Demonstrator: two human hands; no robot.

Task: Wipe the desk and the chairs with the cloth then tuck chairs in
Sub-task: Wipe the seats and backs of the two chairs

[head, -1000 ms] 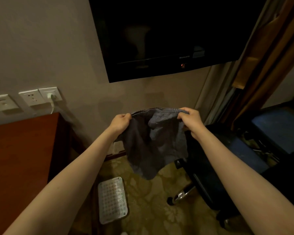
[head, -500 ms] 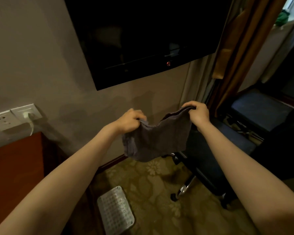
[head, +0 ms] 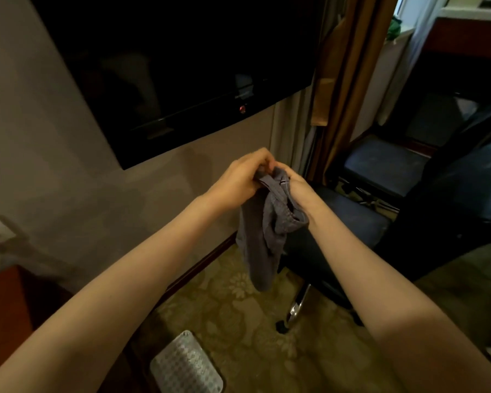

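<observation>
Clutching cloth [head: 267, 236] — left hand [head: 238, 182], right hand [head: 293, 186]

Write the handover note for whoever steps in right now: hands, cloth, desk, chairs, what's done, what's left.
Left hand: grips the top of the grey cloth.
Right hand: grips the same top edge, close against the left.
Cloth: hangs doubled in the air, touching nothing else.
Desk: only its corner shows, at lower left.
Office chair: stands out on the carpet to the right, not tucked in; a second blue seat is behind it.
Done: cloth in hand; no sign of wiping shows.
Left: wipe the desk, wipe the chairs, tuck them in.
</observation>
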